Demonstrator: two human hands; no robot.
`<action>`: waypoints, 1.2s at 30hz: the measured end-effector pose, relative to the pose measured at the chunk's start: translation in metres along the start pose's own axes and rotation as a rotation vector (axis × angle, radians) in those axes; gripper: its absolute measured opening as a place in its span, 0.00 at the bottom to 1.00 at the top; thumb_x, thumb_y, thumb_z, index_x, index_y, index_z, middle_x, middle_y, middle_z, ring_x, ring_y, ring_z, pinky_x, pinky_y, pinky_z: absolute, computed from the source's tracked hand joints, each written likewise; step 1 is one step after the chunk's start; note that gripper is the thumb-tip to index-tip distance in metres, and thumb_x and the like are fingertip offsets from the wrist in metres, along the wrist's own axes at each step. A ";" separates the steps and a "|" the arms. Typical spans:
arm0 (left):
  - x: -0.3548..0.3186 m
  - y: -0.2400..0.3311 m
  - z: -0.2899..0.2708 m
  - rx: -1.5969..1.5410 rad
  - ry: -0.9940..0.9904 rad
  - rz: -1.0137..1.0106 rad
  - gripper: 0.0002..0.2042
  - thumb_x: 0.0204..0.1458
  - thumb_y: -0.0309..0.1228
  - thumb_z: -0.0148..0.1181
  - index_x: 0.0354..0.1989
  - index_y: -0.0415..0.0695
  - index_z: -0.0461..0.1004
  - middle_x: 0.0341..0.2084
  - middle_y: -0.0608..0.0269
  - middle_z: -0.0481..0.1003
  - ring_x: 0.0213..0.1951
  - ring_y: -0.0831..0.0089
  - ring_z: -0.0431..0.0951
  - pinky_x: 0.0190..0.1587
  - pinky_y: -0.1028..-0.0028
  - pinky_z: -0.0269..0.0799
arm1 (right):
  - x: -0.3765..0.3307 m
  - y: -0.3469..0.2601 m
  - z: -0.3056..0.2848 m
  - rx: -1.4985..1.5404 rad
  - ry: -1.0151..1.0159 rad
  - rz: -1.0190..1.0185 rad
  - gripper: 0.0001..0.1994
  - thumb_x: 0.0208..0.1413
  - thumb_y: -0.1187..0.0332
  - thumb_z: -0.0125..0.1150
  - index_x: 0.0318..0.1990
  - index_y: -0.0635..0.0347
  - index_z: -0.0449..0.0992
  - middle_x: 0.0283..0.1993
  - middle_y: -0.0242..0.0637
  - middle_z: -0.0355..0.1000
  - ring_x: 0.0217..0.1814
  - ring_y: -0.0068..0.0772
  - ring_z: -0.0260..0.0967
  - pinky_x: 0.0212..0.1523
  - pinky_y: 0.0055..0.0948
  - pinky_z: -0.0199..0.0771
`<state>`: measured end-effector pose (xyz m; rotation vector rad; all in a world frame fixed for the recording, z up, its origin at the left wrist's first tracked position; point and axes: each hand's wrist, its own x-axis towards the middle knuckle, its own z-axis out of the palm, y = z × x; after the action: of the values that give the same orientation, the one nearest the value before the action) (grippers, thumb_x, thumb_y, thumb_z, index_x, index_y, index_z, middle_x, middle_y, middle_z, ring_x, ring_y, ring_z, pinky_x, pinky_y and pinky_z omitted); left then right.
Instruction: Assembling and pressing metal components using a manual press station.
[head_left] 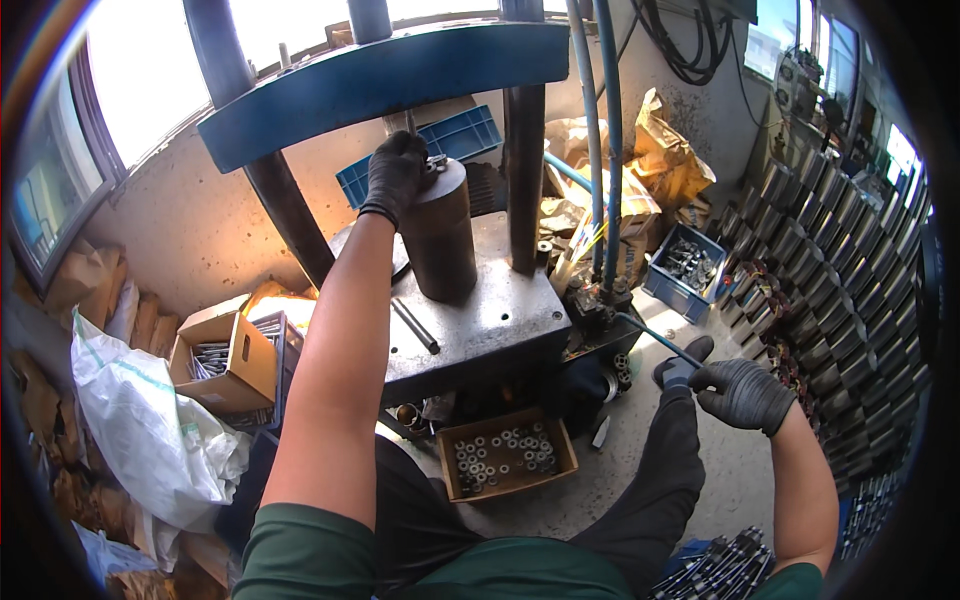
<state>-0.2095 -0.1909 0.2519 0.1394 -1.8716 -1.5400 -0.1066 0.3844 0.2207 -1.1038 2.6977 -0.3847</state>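
My left hand (pixel 398 172), in a dark glove, is closed at the top of an upright metal cylinder (pixel 442 240) on the press table. A small shiny metal part (pixel 436 162) shows by its fingers; what it grips is mostly hidden. Above the hand a metal ram (pixel 397 122) comes down beneath the press's blue crossbeam (pixel 390 85). Off to the right, my right hand (pixel 745 393), gloved in grey, is wrapped round the end of a thin blue lever (pixel 655 335). That lever runs to a valve block (pixel 592 298) beside the press.
Two thin rods (pixel 415 326) lie on the press table (pixel 500 300). Below is a cardboard box (pixel 560 470) of metal rings. A carton (pixel 255 360) of rods and a white sack (pixel 150 430) stand left. Stacked metal cylinders (pixel 830 270) and a blue bin (pixel 660 285) are right.
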 end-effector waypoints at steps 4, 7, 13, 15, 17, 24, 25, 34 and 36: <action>-0.003 0.006 -0.004 0.000 -0.020 -0.012 0.07 0.66 0.32 0.56 0.36 0.44 0.75 0.27 0.64 0.73 0.27 0.75 0.75 0.26 0.74 0.79 | 0.000 -0.005 0.000 -0.009 0.067 -0.010 0.14 0.50 0.63 0.62 0.44 0.56 0.81 0.38 0.48 0.80 0.43 0.52 0.78 0.48 0.45 0.77; -0.013 0.019 0.010 -0.122 -0.008 -0.120 0.09 0.66 0.31 0.55 0.33 0.44 0.75 0.26 0.69 0.73 0.27 0.80 0.71 0.33 0.78 0.72 | -0.001 -0.001 0.001 -0.050 0.087 -0.020 0.14 0.51 0.63 0.62 0.44 0.56 0.81 0.39 0.47 0.80 0.42 0.51 0.78 0.47 0.45 0.78; -0.006 0.007 0.007 0.061 -0.017 0.011 0.08 0.65 0.33 0.57 0.35 0.42 0.74 0.25 0.64 0.72 0.28 0.74 0.76 0.27 0.72 0.79 | -0.001 -0.010 -0.006 -0.108 -0.244 0.073 0.15 0.54 0.63 0.59 0.47 0.54 0.80 0.41 0.49 0.80 0.46 0.53 0.77 0.50 0.46 0.77; 0.019 -0.022 -0.020 0.114 -0.009 0.135 0.08 0.65 0.33 0.57 0.35 0.42 0.74 0.26 0.63 0.73 0.29 0.73 0.76 0.28 0.72 0.79 | 0.011 -0.020 -0.009 -0.256 -0.463 0.074 0.16 0.55 0.60 0.59 0.47 0.55 0.82 0.41 0.47 0.81 0.46 0.53 0.78 0.50 0.45 0.77; 0.020 -0.027 -0.017 0.153 -0.024 0.241 0.08 0.64 0.33 0.57 0.35 0.42 0.74 0.26 0.63 0.73 0.29 0.73 0.76 0.29 0.71 0.79 | 0.011 -0.006 -0.007 -0.164 -0.318 0.043 0.17 0.56 0.58 0.58 0.48 0.55 0.81 0.42 0.48 0.81 0.46 0.53 0.78 0.51 0.45 0.77; 0.001 0.002 -0.004 0.136 -0.018 0.051 0.09 0.66 0.32 0.55 0.34 0.43 0.73 0.26 0.65 0.73 0.29 0.77 0.73 0.34 0.75 0.74 | 0.000 0.002 0.014 -0.324 -0.453 0.023 0.17 0.57 0.56 0.55 0.47 0.53 0.82 0.41 0.49 0.80 0.45 0.54 0.78 0.50 0.47 0.77; 0.002 0.002 -0.004 0.147 -0.021 0.036 0.09 0.66 0.32 0.55 0.33 0.43 0.73 0.26 0.65 0.74 0.29 0.77 0.74 0.34 0.75 0.74 | 0.001 0.002 0.012 -0.278 -0.434 0.043 0.17 0.57 0.56 0.55 0.47 0.52 0.82 0.41 0.49 0.80 0.45 0.54 0.78 0.50 0.47 0.76; 0.002 0.001 -0.007 0.147 -0.026 -0.002 0.04 0.63 0.26 0.56 0.35 0.43 0.75 0.26 0.64 0.75 0.29 0.76 0.75 0.32 0.76 0.76 | 0.001 -0.007 0.000 -0.168 -0.355 0.091 0.19 0.55 0.56 0.56 0.50 0.53 0.81 0.43 0.52 0.79 0.47 0.56 0.77 0.52 0.48 0.76; -0.004 0.007 -0.002 0.152 -0.027 0.014 0.04 0.62 0.25 0.56 0.35 0.43 0.75 0.26 0.64 0.74 0.28 0.76 0.75 0.32 0.76 0.76 | 0.003 -0.008 -0.007 -0.141 -0.310 0.113 0.19 0.55 0.57 0.57 0.50 0.53 0.81 0.43 0.51 0.79 0.47 0.55 0.77 0.52 0.47 0.76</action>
<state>-0.2028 -0.1890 0.2561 0.1739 -2.0064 -1.3963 -0.1056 0.3779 0.2294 -0.9497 2.5233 -0.0019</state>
